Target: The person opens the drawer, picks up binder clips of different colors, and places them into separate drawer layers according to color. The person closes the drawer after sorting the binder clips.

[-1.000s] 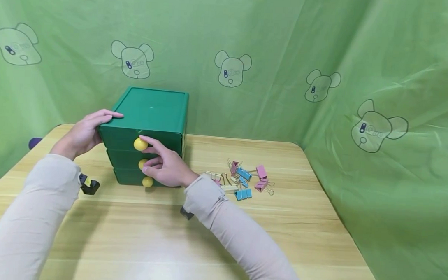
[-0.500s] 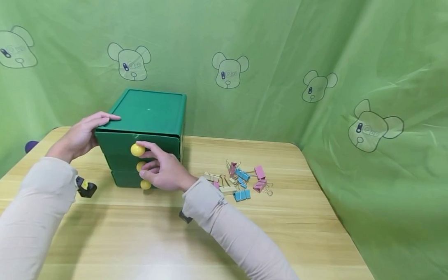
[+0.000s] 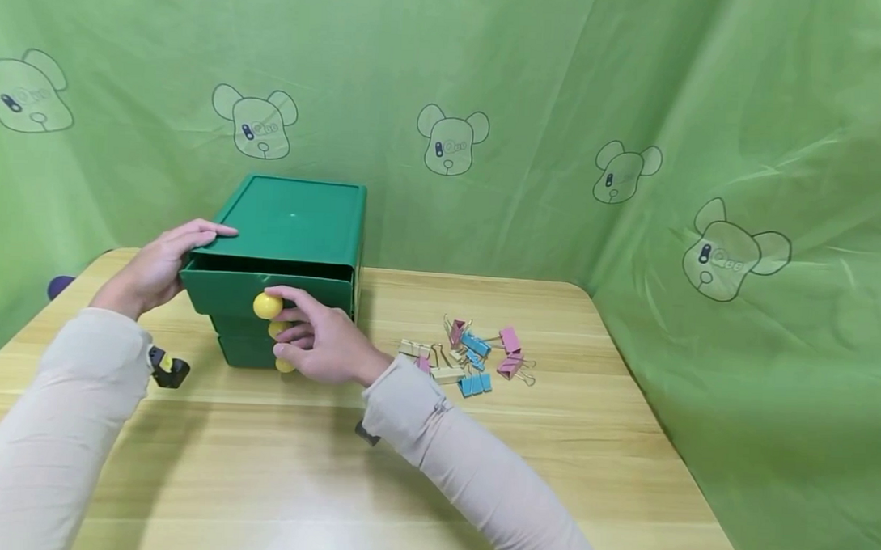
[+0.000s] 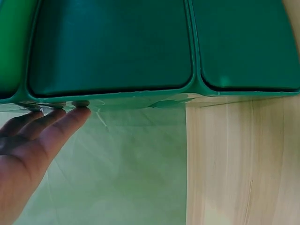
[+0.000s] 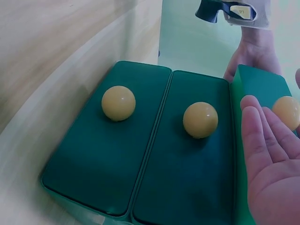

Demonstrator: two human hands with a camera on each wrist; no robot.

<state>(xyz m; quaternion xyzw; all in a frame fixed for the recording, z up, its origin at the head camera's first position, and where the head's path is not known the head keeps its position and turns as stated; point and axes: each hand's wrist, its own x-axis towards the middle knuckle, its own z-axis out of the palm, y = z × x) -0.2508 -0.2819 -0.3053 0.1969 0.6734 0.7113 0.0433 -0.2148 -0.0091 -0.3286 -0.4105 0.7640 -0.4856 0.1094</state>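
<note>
L hand (image 3: 157, 265) is up at the green drawer cabinet (image 3: 289, 221), braced on its upper L front corner: a couple of fingers lie flat over the top edge, tips pointing R, others down the side wall. L wrist view has those fingers (image 4: 65, 126) straight, slightly fanned, tips against the side, pressing w/o grasping. L forearm runs up from the btm L in a pale rolled sleeve (image 3: 64, 416), w/ a small black wrist cam (image 3: 171, 371) under the cuff.

R hand (image 3: 332, 340) comes in from lower R, forearm slanting up-L, and it's on the yellow top knob (image 3: 268, 305)! Index reaches over the knob, the rest tucked below and behind, so the fingers have it pinched. Thumb sits lower, near the btm knob (image 5: 118, 103); mid knob (image 5: 200, 120) is part-hidden behind the fingers in the head view. Top drawer (image 3: 221, 292) stands partly out, dark gap under the cabinet's lid; the lower two fronts sit flush.

Cabinet's on the L half of the wooden counter (image 3: 623, 476), near the back. Binder clips (image 3: 475, 384), pink, blue & cream, lie in a loose heap R of it, just past the R cuff.
</note>
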